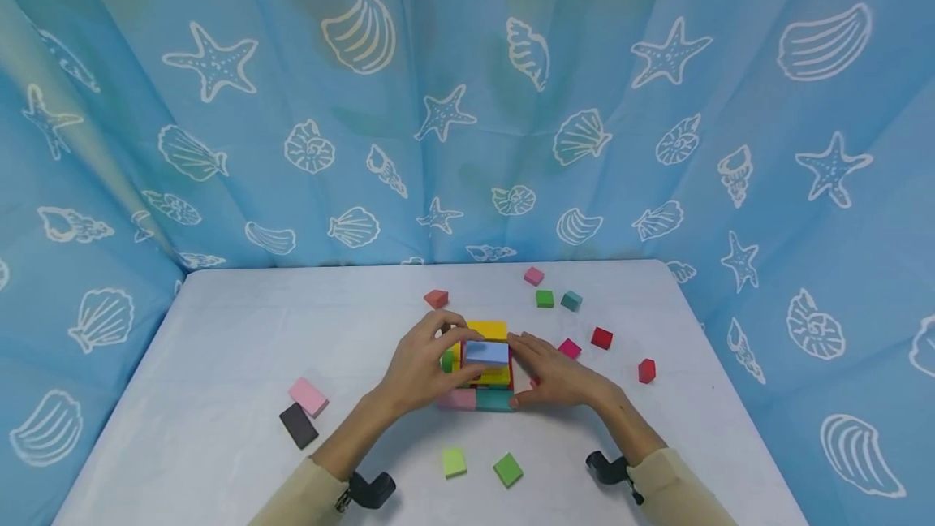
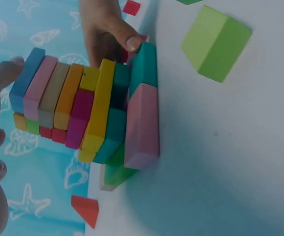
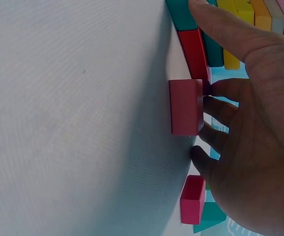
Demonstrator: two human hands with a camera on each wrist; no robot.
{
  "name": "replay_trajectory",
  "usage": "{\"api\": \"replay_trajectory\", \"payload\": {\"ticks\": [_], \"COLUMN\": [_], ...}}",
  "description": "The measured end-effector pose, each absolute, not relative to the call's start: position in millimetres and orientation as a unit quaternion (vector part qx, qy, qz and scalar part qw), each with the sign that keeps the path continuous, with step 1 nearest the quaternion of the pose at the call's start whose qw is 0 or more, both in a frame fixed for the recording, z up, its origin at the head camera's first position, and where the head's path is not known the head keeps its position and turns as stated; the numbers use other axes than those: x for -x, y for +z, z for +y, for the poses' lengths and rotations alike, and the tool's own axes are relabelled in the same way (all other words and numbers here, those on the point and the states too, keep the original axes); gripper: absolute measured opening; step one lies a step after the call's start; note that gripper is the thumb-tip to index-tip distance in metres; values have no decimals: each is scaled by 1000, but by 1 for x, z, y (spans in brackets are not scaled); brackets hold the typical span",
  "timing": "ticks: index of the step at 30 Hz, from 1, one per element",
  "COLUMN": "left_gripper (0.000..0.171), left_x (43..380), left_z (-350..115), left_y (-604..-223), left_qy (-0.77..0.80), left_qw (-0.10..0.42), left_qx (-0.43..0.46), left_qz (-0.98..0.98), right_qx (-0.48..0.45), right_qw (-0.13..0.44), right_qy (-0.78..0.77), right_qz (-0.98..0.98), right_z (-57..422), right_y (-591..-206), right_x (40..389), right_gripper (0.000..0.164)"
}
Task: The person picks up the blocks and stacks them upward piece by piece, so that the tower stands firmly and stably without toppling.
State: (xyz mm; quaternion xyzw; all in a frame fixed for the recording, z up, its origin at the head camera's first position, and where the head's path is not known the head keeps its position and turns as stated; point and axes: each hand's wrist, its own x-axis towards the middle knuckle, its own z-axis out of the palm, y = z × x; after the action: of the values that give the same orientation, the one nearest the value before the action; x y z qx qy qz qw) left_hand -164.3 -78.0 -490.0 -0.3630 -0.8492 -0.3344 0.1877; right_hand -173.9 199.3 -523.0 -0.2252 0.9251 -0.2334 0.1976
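A tower of coloured blocks [image 2: 100, 105] stands on the table, with a blue block [image 1: 487, 353] lying flat on top. My left hand [image 1: 424, 360] pinches this blue block near its left end, the thumb [image 2: 6, 73] along its near side and the index finger at its far side. My right hand [image 1: 558, 372] is beside the tower's right side, fingers spread and nearly straight. Its thumb [image 3: 220, 22] touches the teal block [image 3: 182, 14] at the base, beside a pink block [image 2: 142, 125]. A red block [image 3: 185, 107] lies close to the right fingers.
Loose red, green and teal blocks, among them a dark red one [image 1: 602, 338], lie right and behind. Two green blocks [image 1: 454, 463] lie in front. A pink block [image 1: 308, 397] and a black block [image 1: 299, 426] lie left. A shell-patterned curtain [image 1: 467, 104] hangs behind.
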Motion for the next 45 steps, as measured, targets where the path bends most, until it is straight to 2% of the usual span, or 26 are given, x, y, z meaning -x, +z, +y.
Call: {"api": "replay_trajectory", "payload": {"ticks": [6,15,18,23,28,31,33,36,41,45], "left_gripper": [25,20,17,13,24,35,41,46,37,32], "left_x": [169,169,166,157,149,145,142,138,133,131], "left_z": [-74,-71,-77,-98,-116,-121,-122,-121,-118,-116], "left_y": [-490,-489,-486,-483,-489,-499,-507,-519,-527,-526], "left_qy": [-302,-292,-327,-395,-375,-343,-319,-277,-237,-242], "left_qw": [202,218,171,-3,-172,-242,-265,-263,-235,-235], "left_qx": [362,352,358,359,365,383,401,436,459,444], "left_qz": [-858,-862,-857,-845,-835,-823,-817,-815,-823,-830], "right_qx": [226,226,226,220,214,212,210,213,217,215], "right_qw": [192,187,188,198,200,200,200,200,200,200], "right_qy": [-225,-219,-224,-230,-230,-226,-226,-228,-229,-231], "right_qz": [928,931,929,927,928,930,930,929,928,928], "right_z": [198,198,197,197,198,199,199,199,198,199], "right_y": [-522,-523,-524,-524,-523,-523,-523,-523,-523,-523], "right_x": [172,173,173,172,173,174,174,173,174,174], "right_gripper": [108,110,110,110,112,112,112,111,111,111]}}
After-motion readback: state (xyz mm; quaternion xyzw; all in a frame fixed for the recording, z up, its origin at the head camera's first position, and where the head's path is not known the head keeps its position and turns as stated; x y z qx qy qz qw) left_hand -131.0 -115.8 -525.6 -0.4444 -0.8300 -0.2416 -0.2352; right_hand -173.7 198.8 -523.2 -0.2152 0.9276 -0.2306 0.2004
